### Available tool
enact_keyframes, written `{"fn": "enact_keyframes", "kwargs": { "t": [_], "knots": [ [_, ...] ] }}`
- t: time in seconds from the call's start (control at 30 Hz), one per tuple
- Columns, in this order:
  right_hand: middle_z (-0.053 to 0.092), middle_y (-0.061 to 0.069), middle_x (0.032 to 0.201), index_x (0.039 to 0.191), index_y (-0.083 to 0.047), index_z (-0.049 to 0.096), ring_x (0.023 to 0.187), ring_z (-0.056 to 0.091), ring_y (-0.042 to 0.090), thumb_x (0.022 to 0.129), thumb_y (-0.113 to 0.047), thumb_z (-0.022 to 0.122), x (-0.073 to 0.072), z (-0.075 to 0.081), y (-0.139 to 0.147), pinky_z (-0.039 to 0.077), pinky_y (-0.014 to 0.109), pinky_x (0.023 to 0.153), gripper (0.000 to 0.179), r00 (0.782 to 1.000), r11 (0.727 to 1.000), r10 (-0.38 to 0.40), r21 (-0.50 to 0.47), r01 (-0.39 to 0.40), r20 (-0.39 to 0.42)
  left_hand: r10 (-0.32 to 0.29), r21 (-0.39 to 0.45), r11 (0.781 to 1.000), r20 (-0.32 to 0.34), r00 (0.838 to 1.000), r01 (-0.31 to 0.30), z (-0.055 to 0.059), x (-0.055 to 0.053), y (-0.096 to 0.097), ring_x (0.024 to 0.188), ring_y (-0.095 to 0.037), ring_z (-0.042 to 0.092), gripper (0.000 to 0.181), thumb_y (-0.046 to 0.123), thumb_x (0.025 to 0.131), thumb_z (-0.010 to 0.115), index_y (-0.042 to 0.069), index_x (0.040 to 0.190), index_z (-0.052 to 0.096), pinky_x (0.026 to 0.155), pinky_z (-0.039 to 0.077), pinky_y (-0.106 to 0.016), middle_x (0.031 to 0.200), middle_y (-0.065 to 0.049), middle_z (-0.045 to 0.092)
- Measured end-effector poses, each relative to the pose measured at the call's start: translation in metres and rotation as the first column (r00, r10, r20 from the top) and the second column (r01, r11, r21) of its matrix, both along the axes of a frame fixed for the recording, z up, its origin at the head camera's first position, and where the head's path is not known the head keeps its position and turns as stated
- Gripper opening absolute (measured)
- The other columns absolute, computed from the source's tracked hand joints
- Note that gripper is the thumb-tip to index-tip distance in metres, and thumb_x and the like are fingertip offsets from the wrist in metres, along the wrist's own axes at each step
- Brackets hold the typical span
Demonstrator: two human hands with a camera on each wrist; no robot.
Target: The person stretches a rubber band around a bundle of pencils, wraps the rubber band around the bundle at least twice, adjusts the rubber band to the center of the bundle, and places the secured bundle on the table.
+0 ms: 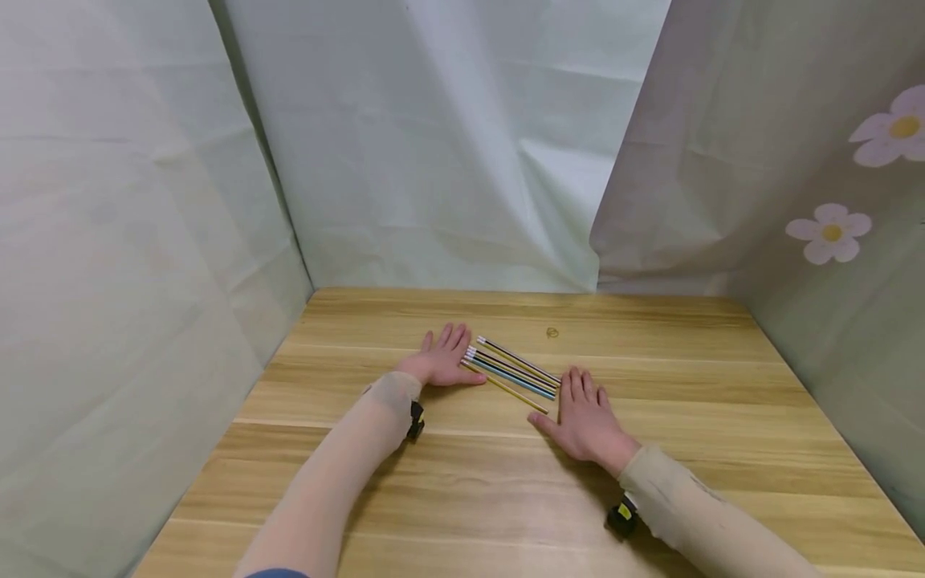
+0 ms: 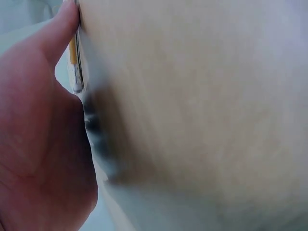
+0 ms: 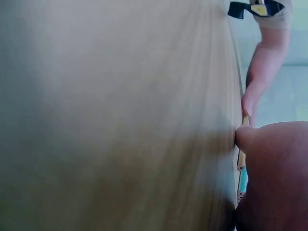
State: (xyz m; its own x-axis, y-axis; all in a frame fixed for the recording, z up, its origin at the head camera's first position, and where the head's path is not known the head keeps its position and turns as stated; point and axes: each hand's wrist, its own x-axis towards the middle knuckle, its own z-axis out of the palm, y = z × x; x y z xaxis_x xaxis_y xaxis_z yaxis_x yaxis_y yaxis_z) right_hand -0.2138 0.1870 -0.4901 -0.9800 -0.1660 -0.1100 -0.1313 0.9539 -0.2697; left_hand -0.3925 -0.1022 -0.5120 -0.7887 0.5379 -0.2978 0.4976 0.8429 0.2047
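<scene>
Several pencils in dark, blue and yellow tones lie slanted on the wooden table between the two hands in the head view. The yellow pencil nearest the person sits slightly apart from the others. At their white-tipped ends, the left hand lies with fingers extended and its thumb by the yellow pencil. By the opposite ends, the right hand rests with straight fingers and thumb spread. A pencil shows past the left thumb in the left wrist view. The right wrist view has pencil ends partly hidden behind the right hand.
A small yellowish loop, perhaps rubber bands, lies beyond the pencils on the wooden table. Pale hanging sheets border the table at the back and sides. Each wrist carries a dark camera.
</scene>
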Motion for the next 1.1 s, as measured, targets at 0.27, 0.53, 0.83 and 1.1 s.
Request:
{"fn": "enact_keyframes", "kwargs": {
  "t": [0.27,0.53,0.83,1.1],
  "knots": [
    [0.005,0.035,0.172,0.163,0.014,0.015,0.159,0.004,0.052,0.108,-0.068,0.043,0.001,-0.002,0.001,0.010,0.069,0.124,0.103,1.000,1.000,-0.013,0.002,0.013,-0.008,0.002,-0.003,1.000,-0.018,1.000,-0.003,0.002,-0.007,0.009,0.161,-0.028,-0.021,0.128,0.097,0.085,0.041,0.016,0.171,-0.008,0.125,-0.012,-0.061,0.177,-0.004,-0.019],
    [0.005,0.036,0.172,0.163,0.015,0.014,0.159,0.004,0.053,0.108,-0.068,0.043,-0.001,-0.005,-0.001,0.010,0.070,0.124,0.104,1.000,1.000,-0.022,-0.007,0.022,-0.006,0.008,-0.017,1.000,0.027,1.000,-0.007,0.004,-0.005,0.020,0.160,-0.024,-0.025,0.125,0.090,0.089,0.050,0.017,0.170,-0.012,0.125,-0.013,-0.059,0.176,0.000,-0.022],
    [-0.001,0.037,0.171,0.163,0.016,0.007,0.159,-0.002,0.053,0.107,-0.070,0.039,-0.003,-0.007,-0.004,0.004,0.068,0.124,0.107,0.999,0.999,-0.044,-0.004,0.044,0.017,0.010,-0.033,0.999,0.033,0.999,-0.009,0.006,0.000,0.020,0.161,-0.025,-0.023,0.118,0.083,0.095,0.049,0.015,0.170,-0.011,0.125,-0.012,-0.060,0.176,-0.001,-0.022],
    [-0.005,0.036,0.171,0.163,0.015,0.004,0.159,-0.006,0.051,0.107,-0.072,0.036,-0.004,-0.005,-0.006,0.001,0.067,0.125,0.109,0.996,0.998,-0.067,0.012,0.066,0.054,0.027,-0.073,0.997,0.032,0.999,-0.025,0.005,0.013,0.019,0.161,-0.023,-0.021,0.117,0.086,0.095,0.044,0.014,0.170,-0.011,0.125,-0.012,-0.059,0.176,-0.001,-0.023]
  ]
}}
